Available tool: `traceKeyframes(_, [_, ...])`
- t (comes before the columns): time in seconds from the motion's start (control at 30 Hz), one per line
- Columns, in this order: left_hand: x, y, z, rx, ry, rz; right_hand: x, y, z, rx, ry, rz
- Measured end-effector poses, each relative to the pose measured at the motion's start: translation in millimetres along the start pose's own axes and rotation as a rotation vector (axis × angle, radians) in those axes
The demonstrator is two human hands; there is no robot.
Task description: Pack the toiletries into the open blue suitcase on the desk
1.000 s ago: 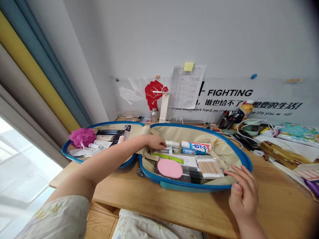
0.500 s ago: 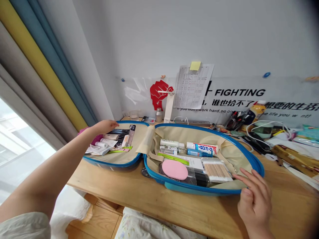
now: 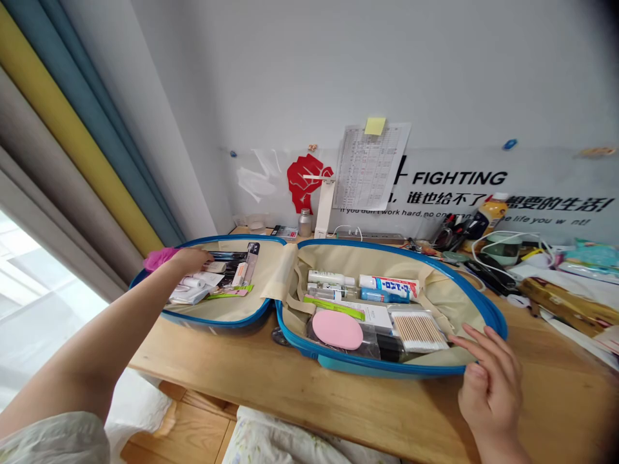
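A blue-rimmed case (image 3: pixel 387 372) with beige lining lies unfolded in two halves on the wooden desk. My left hand (image 3: pixel 192 260) reaches into its left half, over small white tubes (image 3: pixel 192 282), a black-backed packet (image 3: pixel 251 258) and a magenta cloth-like thing (image 3: pixel 159 259); its fingertips are mostly hidden. At the right half's near corner rests my right hand (image 3: pixel 493 380), fingers spread and holding nothing. Beside it are a pack of cotton swabs (image 3: pixel 420 331), a pink oval pad (image 3: pixel 337 330), a toothpaste tube (image 3: pixel 389 285), a blue bottle (image 3: pixel 384 296) and a clear bottle (image 3: pixel 331 292).
Behind the case stand a white desk lamp (image 3: pixel 325 206), a small silver bottle (image 3: pixel 304 223) and a power strip (image 3: pixel 372 237). Cables, pens, an orange-topped drink bottle (image 3: pixel 491 212) and a gold pouch (image 3: pixel 568 303) crowd the desk's right side.
My left hand has moved from the case's far left rim down and inward over the items in the left half. My right hand stays at the near right corner.
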State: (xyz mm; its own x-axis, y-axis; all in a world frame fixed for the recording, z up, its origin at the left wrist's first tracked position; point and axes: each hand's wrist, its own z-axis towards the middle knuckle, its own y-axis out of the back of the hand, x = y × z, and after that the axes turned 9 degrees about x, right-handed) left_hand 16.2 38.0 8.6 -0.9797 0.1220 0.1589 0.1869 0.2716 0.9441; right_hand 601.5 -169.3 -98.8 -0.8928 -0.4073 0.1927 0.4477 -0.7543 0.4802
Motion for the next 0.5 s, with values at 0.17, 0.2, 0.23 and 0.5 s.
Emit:
traceKeyframes(0.17, [-6.3, 2.5, 0.7, 0.138, 0.021, 0.143, 1.9, 1.1, 0.3, 0.004, -0.011, 0.007])
traceKeyframes(0.2, [-7.5, 3.3, 0.8, 0.151, 0.029, 0.158, 1.8, 0.9, 0.4, 0.004, -0.013, 0.007])
traceKeyframes(0.23, [-8.6, 4.1, 0.9, 0.162, 0.037, 0.169, 1.7, 0.6, 0.6, 0.002, -0.013, 0.004])
traceKeyframes(0.5, [-10.1, 10.3, -2.0, 0.153, 0.060, 0.191, 2.9, 0.2, 1.5, 0.003, -0.002, -0.007])
